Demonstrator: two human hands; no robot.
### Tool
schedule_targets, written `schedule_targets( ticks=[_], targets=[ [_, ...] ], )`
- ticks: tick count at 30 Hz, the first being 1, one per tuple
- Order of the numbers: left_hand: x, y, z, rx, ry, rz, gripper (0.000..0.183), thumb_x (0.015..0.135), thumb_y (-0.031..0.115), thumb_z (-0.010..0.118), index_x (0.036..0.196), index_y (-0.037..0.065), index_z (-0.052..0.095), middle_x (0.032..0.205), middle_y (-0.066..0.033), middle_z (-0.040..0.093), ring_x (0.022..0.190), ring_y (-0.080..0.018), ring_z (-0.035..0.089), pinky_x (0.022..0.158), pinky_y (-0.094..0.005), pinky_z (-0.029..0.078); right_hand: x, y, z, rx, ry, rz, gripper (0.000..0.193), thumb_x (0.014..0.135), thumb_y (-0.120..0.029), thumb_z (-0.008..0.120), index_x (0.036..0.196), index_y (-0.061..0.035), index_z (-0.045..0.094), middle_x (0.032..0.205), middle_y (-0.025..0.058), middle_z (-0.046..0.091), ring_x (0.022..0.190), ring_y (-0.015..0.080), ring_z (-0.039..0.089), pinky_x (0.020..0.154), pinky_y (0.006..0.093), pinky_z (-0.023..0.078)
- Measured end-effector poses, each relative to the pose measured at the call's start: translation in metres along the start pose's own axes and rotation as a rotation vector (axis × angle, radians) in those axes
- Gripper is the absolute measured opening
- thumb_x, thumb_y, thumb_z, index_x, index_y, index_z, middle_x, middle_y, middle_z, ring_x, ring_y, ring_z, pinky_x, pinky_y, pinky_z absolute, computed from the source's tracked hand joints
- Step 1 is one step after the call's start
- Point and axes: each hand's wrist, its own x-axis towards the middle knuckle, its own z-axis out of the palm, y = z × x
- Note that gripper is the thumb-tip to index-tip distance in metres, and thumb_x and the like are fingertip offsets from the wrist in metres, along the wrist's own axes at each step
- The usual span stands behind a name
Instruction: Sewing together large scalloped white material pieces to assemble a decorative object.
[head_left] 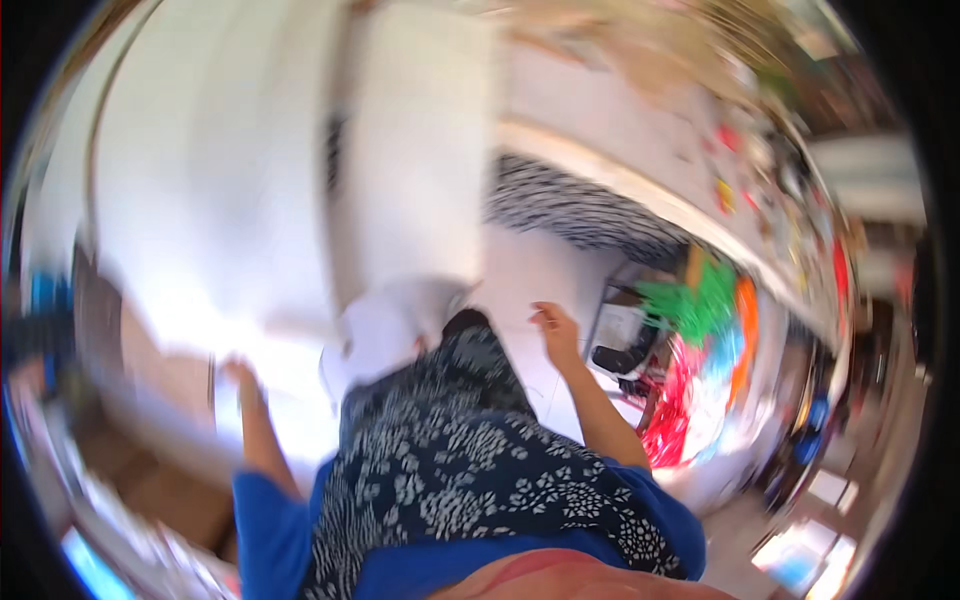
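Observation:
My right hand (553,327) hangs in front of me over the pale floor, with its fingers loosely bent and apart and nothing visible in them. It is nearest to a black and grey crate-like thing (622,322) on the right, without touching it. My left hand (240,372) is out to the left, in front of the bright white surface (230,200). Motion and glare smear its fingers, so a grip cannot be made out. Between my arms hangs a dark blue apron (470,460) with white flower patterns, over blue sleeves.
At the right runs a long pale worktop (620,110) with many small blurred items. Under it hangs a black-and-white patterned cloth (580,200). Green strips (700,300) and shiny red plastic-like material (675,400) are heaped beside me. Brown boxes (150,460) are at the lower left.

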Motion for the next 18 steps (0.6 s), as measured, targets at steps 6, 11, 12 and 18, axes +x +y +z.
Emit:
schedule_targets(
  ticks=[6,11,12,18],
  targets=[
    [-0.212,0.234,0.261,0.469,-0.091,0.555,0.040,0.077,-0.005,0.050,0.117,-0.006,0.046,0.113,-0.0201,0.051,0.105,-0.0324,0.050,0.094,-0.0376,0.040,0.014,0.005,-0.171,-0.183,0.239,0.089,0.020,0.087,-0.004,0.052,0.106,-0.0025,0.060,0.081,0.0073,0.066,0.075,0.0131,0.062,0.067,0.0252,0.048],
    [-0.347,0.421,0.370,0.312,-0.611,0.819,0.035,0.081,-0.007,0.049,0.116,-0.003,0.048,0.117,-0.0177,0.053,0.110,-0.0309,0.051,0.096,-0.0389,0.039,0.009,-0.007,-0.280,-0.242,0.365,0.202,0.020,0.085,-0.004,0.052,0.102,-0.0025,0.062,0.079,0.0080,0.066,0.076,0.0159,0.066,0.065,0.0274,0.050],
    [-0.352,0.430,0.386,0.279,-0.657,0.821,0.034,0.082,-0.007,0.048,0.115,-0.003,0.049,0.116,-0.0177,0.053,0.110,-0.0310,0.051,0.096,-0.0391,0.039,0.026,-0.006,-0.300,-0.245,0.414,0.230,0.019,0.085,-0.004,0.053,0.102,-0.0028,0.062,0.078,0.0082,0.066,0.075,0.0161,0.066,0.064,0.0281,0.050],
    [-0.344,0.407,0.460,0.334,-0.761,0.615,0.030,0.086,-0.004,0.046,0.115,-0.001,0.049,0.113,-0.0146,0.055,0.105,-0.0255,0.053,0.089,-0.0345,0.044,0.129,0.032,-0.440,-0.373,0.618,0.231,0.023,0.083,-0.013,0.058,0.103,-0.0039,0.065,0.079,0.0096,0.067,0.073,0.0186,0.065,0.067,0.0302,0.050]
  ],
)
